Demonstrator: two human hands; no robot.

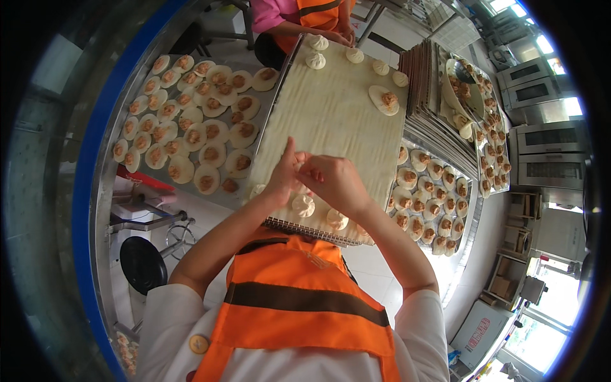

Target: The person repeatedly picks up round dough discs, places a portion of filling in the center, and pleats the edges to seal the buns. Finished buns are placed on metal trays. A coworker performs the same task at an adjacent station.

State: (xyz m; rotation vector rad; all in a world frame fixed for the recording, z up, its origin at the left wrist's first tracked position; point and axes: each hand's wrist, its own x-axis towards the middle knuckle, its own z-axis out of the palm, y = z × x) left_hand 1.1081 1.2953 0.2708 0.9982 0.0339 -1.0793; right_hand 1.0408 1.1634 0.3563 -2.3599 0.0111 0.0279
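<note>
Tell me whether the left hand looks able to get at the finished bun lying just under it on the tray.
Probably yes. The left hand is busy pinching dough together with the right hand, but the bun lies just below it on the tray, with nothing between.

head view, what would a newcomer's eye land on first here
First, the two hands meeting at the centre, the left hand and right hand pinching a dumpling over the cloth-lined tray. Next, the crowd of open wrappers with filling spread on the table to the left. Another person's hands work at the tray's far end.
</note>
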